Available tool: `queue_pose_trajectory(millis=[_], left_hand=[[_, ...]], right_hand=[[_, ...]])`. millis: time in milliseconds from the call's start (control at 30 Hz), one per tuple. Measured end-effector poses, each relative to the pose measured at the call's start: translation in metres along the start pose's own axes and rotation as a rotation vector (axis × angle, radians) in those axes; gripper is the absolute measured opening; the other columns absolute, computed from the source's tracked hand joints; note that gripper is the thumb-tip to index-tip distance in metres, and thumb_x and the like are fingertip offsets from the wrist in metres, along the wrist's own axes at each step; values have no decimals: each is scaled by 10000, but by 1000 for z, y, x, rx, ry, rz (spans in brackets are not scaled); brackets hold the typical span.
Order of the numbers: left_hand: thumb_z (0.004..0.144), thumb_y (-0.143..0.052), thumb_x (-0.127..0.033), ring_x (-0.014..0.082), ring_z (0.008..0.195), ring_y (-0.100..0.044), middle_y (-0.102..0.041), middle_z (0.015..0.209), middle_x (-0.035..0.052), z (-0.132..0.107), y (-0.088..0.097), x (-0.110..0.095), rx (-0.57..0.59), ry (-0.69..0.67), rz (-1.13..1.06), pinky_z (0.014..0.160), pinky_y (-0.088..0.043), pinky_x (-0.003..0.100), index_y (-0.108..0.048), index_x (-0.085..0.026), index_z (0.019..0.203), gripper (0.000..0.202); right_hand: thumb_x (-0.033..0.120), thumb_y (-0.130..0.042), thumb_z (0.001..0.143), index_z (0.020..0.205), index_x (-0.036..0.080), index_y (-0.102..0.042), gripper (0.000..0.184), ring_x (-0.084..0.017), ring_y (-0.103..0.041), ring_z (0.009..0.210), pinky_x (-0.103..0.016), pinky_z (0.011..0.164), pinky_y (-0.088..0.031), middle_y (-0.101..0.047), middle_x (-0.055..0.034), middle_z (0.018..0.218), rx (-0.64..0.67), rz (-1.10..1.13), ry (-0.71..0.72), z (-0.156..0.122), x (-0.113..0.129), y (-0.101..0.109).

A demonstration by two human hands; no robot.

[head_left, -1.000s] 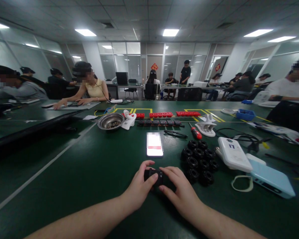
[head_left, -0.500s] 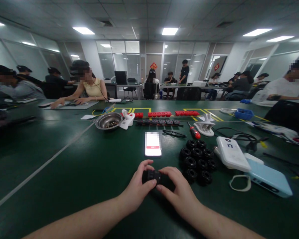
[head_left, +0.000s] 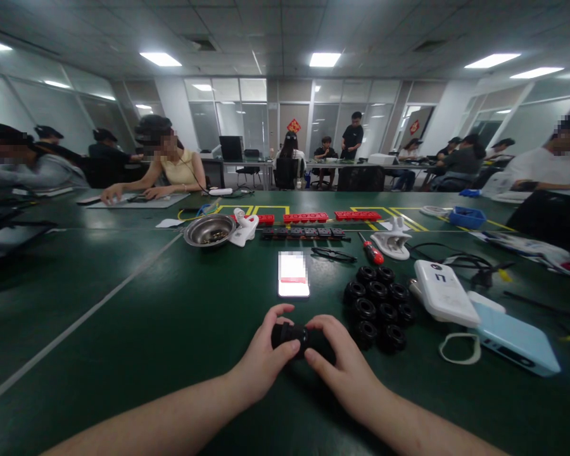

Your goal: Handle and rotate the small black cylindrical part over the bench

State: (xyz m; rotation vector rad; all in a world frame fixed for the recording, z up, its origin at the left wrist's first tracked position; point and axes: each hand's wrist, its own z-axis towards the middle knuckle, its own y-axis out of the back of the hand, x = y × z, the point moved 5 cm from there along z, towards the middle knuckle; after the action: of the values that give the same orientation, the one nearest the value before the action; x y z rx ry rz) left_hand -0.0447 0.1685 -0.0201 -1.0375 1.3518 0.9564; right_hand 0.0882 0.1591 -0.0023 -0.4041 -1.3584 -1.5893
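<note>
A small black cylindrical part is held just above the green table, in front of me. My left hand is closed on its left side, thumb in front and fingers behind. My right hand curves about the part's right end, its thumb and fingertips at the rim. The space inside the right palm is dark, and I cannot make out whether another black piece is there. To the right of this hand several black wheels lie in a cluster. A lit phone lies beyond my hands.
Farther back are a metal bowl with small parts, red strips, a black strip assembly, glasses and a screwdriver. At right lie a white power bank and a light-blue box. Other people sit around.
My right thumb has shifted slightly right, from over the part to its edge. The part's visible right end looks turned a little. My left hand stays nearly the same.
</note>
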Motion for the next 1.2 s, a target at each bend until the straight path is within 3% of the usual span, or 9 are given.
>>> queue_pose_trajectory(millis=[100,367,567,667,800,933,1100,1200], left_hand=[[629,-539,-259,165,780,-475,-437,887,18,2,0,0,22,16,-47,644,-400,274,-347,-208,1086,498],[727,-497,-385,147,681,-498,-457,867,38,5,-1,4,19,45,5,561,-424,268,-345,-184,1083,436],[666,-538,-253,165,768,-492,-447,879,15,1,-1,1,-7,13,-16,646,-413,285,-323,-218,1115,499],[625,-541,-185,177,839,-473,-448,924,18,1,0,-1,-6,-28,1,707,-395,296,-308,-227,1143,570],[662,-538,-260,178,818,-477,-445,933,30,3,-1,3,70,-10,2,672,-409,291,-339,-219,1133,513],[741,-471,-397,183,774,-497,-466,919,47,4,0,4,53,37,56,605,-425,285,-371,-206,1109,426],[720,-493,-332,166,751,-494,-475,823,12,2,0,2,32,-4,74,646,-412,283,-415,-194,1054,369],[695,-499,-293,152,715,-484,-463,815,2,1,0,2,24,-26,26,632,-401,276,-360,-207,1098,435]], right_hand=[[269,-537,752,873,182,-530,149,-208,-461,933,-363,820,-391,-493,-63,967,14,-5,5,2,0,0],[164,-561,715,1067,221,-493,363,-201,-433,1002,-350,874,-377,-449,-59,1061,-21,-16,53,-1,2,0],[322,-536,746,1089,208,-453,371,-220,-422,1031,-383,888,-367,-425,-76,1099,-26,23,18,-1,0,2],[350,-553,732,981,200,-521,292,-233,-417,1039,-395,891,-361,-426,-78,1091,-26,2,-19,1,-3,3],[282,-605,699,923,208,-546,243,-226,-419,1035,-389,889,-363,-429,-68,1081,-25,-21,-13,1,-3,3],[234,-635,671,975,226,-508,330,-217,-410,1037,-379,890,-360,-417,-57,1088,-41,-47,38,-1,1,4],[274,-662,627,963,215,-467,393,-235,-412,1026,-396,879,-359,-422,-66,1084,-10,-69,45,-3,3,2],[319,-597,694,932,199,-484,289,-228,-434,992,-388,848,-377,-453,-69,1040,12,-51,25,-1,3,1]])
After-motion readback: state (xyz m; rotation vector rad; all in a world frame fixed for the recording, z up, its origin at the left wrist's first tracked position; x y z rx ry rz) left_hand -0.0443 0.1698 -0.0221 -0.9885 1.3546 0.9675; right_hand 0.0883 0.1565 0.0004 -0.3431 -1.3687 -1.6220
